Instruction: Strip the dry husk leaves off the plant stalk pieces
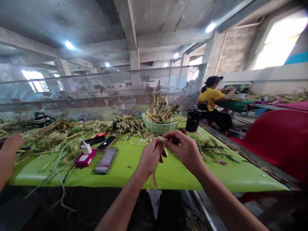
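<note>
Over the front of the green table [134, 178], my two hands meet. My left hand [151, 156] is closed around a pale strip of dried husk [154, 179], whose thin ends dangle below the fist. With thumb and fingers, my right hand [184, 149] pinches the upper end of that strip just above the left hand. The exact grip at the meeting point is small and partly hidden by fingers. Behind the hands, a light green plastic basket [160, 128] bears a heap of dried husks [160, 109].
Husk scraps [57, 131] cover the table's left and back. A magenta power socket [84, 158] with a white charger, phones [107, 142] and red-handled scissors [103, 134] lie left. A black jar [193, 120] and red chair [281, 141] stand right. Another person's hand [13, 142] reaches in.
</note>
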A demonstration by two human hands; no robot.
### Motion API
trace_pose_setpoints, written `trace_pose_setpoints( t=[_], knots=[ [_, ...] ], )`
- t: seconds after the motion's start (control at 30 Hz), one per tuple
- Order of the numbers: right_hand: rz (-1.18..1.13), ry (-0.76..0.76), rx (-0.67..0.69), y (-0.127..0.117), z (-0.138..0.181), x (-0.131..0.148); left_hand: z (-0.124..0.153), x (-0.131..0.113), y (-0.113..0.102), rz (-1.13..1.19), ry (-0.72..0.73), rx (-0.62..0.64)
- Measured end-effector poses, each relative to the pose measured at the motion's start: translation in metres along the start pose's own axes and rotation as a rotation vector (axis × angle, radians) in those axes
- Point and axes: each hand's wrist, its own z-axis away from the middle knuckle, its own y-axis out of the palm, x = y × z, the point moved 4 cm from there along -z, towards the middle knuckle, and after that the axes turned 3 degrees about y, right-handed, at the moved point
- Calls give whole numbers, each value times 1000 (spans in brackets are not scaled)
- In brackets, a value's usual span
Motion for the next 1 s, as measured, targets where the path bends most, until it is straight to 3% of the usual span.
trace_pose_setpoints(
  t=[0.17, 0.37, 0.53, 0.77, 0.87, 1.0],
  knots=[
    [-7, 63, 29, 0, 0, -10, 1, -1, -3, -56, 94, -45],
    [-13, 84, 0, 0, 2, -9, 2, -2, 7, 380, -107, 82],
    [-44, 69, 6, 4, 0, -8, 3, -3, 4, 266, -62, 114],
    [-341, 284, 198, 10, -2, -15, 5, -4, 2, 309, -87, 178],
    [-382, 308, 272, 13, -2, -14, 3, 2, 1, 338, -112, 220],
    [-333, 280, 147, 13, -4, -16, 3, 17, 1, 434, -170, 294]
  ],
)
